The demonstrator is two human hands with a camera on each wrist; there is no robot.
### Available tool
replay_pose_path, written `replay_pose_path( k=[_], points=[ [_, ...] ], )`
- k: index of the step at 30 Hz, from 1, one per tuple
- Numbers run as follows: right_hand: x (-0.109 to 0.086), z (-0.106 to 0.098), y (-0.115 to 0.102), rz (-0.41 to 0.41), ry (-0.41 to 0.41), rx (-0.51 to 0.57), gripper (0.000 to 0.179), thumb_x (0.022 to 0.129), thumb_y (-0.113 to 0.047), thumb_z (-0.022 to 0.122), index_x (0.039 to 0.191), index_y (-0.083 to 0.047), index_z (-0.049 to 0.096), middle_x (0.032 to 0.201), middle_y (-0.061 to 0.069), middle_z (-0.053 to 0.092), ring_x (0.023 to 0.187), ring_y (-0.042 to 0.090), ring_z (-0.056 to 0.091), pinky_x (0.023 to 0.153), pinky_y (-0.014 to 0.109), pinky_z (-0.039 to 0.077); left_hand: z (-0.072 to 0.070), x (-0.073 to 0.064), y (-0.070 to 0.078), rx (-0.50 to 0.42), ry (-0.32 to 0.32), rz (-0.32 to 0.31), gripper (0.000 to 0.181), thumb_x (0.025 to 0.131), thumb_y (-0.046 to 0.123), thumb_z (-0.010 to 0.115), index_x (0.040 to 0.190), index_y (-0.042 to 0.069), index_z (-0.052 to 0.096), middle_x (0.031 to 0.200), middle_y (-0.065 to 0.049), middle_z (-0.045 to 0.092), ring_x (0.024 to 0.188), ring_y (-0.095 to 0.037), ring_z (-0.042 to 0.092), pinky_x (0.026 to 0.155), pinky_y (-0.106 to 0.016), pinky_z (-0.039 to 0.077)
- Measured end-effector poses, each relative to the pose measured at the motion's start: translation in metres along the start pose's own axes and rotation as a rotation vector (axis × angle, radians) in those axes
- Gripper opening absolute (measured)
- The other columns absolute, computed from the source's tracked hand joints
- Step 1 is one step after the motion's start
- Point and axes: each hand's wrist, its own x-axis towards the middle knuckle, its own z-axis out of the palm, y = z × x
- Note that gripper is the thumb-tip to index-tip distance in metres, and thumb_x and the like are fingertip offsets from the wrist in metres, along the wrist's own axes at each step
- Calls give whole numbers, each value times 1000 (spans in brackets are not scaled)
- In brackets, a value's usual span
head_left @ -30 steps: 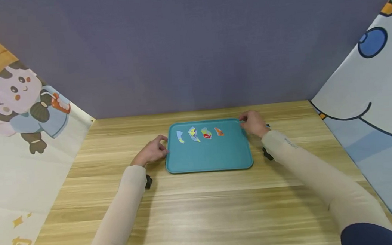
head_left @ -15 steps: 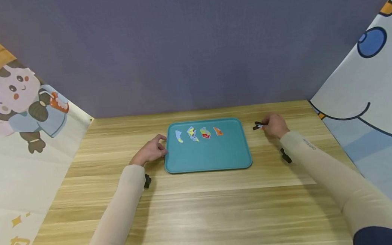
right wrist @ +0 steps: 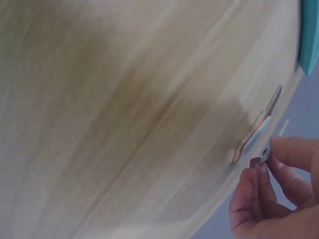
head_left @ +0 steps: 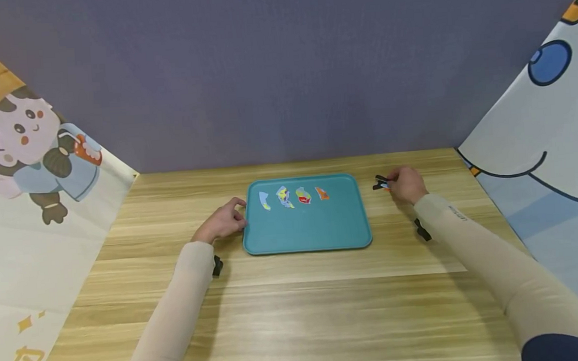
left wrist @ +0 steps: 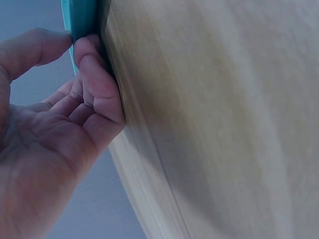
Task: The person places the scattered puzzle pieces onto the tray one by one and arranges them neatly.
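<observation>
My left hand (head_left: 224, 220) holds the left rim of a teal tray (head_left: 312, 231), thumb at the edge and fingers curled against its outer side. On the tray, flat irregular printed pieces lie in a row: a pale blue one (head_left: 264, 201), a yellow-and-lilac one (head_left: 284, 197), a green-and-red one (head_left: 303, 195) and an orange one (head_left: 322, 193). Right of the tray, my right hand (head_left: 406, 185) pinches a small flat piece (right wrist: 265, 152) between thumb and fingers. Beside it on the table lie other thin flat pieces (right wrist: 254, 132), dark, with pale blue and orange showing.
The wooden table (head_left: 297, 318) runs back to a plain purple-grey wall (head_left: 282, 76). Cartoon-printed panels stand at the left (head_left: 29, 235) and right (head_left: 541, 159) sides.
My right hand has moved right from the tray's far right corner to the dark pieces and pinches one there. My left hand has stayed at the tray's left rim.
</observation>
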Motion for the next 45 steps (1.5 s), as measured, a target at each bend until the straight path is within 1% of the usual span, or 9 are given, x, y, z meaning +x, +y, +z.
replay_pose_path(
  k=[8, 13, 20, 27, 30, 35, 38, 41, 45],
  points=[
    [0, -1, -4, -27, 32, 19, 25, 96, -7, 50, 112, 4, 64, 102, 23, 64, 88, 35, 60, 76, 47, 46, -2, -1, 1, 0, -6, 8, 52, 89, 11, 61, 134, 3, 37, 94, -14, 64, 83, -25, 60, 77, -40, 46],
    [-1, 1, -3, -68, 53, 9, 21, 90, -1, 54, 107, 4, 66, 95, 22, 66, 82, 34, 63, 71, 46, 49, -2, -1, 1, -7, -12, -19, 52, 90, 12, 61, 136, 5, 37, 96, -14, 63, 84, -24, 60, 78, -40, 46],
    [-2, 3, 1, -54, 46, 32, 19, 83, 0, 65, 101, 4, 68, 91, 19, 67, 81, 32, 61, 71, 45, 49, -1, 0, 2, -10, -13, -28, 52, 90, 12, 61, 136, 6, 36, 97, -14, 63, 85, -24, 60, 78, -39, 46],
    [-1, 6, 6, -83, 96, -5, 19, 87, -1, 55, 100, 4, 68, 91, 19, 67, 77, 30, 61, 68, 44, 48, -1, 0, 2, -16, -9, -19, 52, 89, 12, 61, 135, 6, 37, 96, -14, 63, 84, -24, 60, 79, -39, 46],
    [-1, 6, 6, -80, 103, -7, 23, 85, 3, 50, 100, 2, 68, 91, 18, 66, 75, 30, 61, 67, 43, 48, 0, 0, 1, -17, -6, -21, 52, 89, 12, 62, 135, 7, 37, 96, -13, 63, 84, -24, 60, 79, -39, 46],
    [-2, 5, 5, -74, 90, -5, 14, 84, -1, 62, 96, 2, 68, 90, 19, 64, 78, 31, 58, 68, 44, 47, 0, 0, 1, -18, -3, -24, 52, 89, 13, 62, 135, 8, 38, 97, -13, 63, 85, -24, 60, 79, -39, 45],
    [-2, 5, 5, -60, 85, 3, 16, 82, -3, 68, 96, 3, 67, 89, 19, 63, 80, 31, 57, 69, 43, 46, 0, 0, 0, -22, -5, -24, 53, 89, 12, 62, 135, 7, 37, 96, -13, 63, 84, -24, 60, 78, -39, 46],
    [-4, 5, 3, -53, 98, 24, 17, 83, -2, 64, 98, 4, 66, 88, 18, 65, 78, 30, 59, 67, 42, 47, 0, 0, 0, -25, -6, -21, 52, 89, 12, 62, 135, 7, 37, 96, -13, 63, 83, -23, 61, 76, -38, 46],
    [-7, 5, -7, -103, 119, 73, 17, 87, -4, 62, 100, 5, 67, 88, 19, 67, 73, 27, 63, 62, 39, 50, 0, 0, 0, -25, -11, -21, 52, 90, 12, 62, 135, 6, 37, 97, -14, 63, 83, -23, 60, 76, -38, 46]
  ],
)
